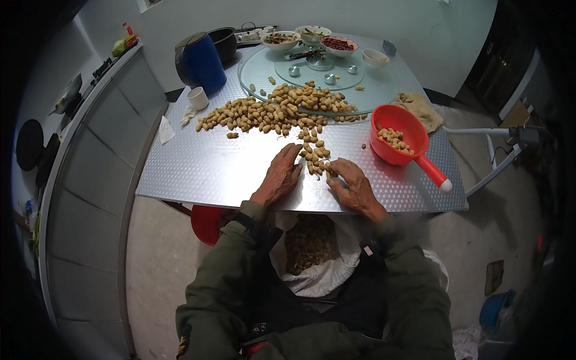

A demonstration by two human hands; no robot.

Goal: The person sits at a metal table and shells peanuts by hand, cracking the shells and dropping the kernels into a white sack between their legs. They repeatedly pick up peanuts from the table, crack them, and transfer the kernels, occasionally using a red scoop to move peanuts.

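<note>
Unshelled peanuts [258,114] lie in a wide heap across the middle of the metal table, with a narrow strip of peanuts [313,150] running from it toward me. Beside the left edge of that strip rests my left hand [281,173], open, its fingers stretched out near the peanuts. My right hand [354,185] is open at the strip's right side, thumb apart and fingertips touching or very close to the peanuts. At the right stands a red plastic ladle [399,120] with some peanuts in it. Below the table edge, a white sack [336,273] of peanuts stands between my legs.
A glass turntable [384,78] bears several bowls of food [281,39]. A blue jug [204,63], a white cup [198,98] and a tissue [166,129] are on the left. A brown cloth [420,111] lies behind the ladle. Under the table is a red container [207,225].
</note>
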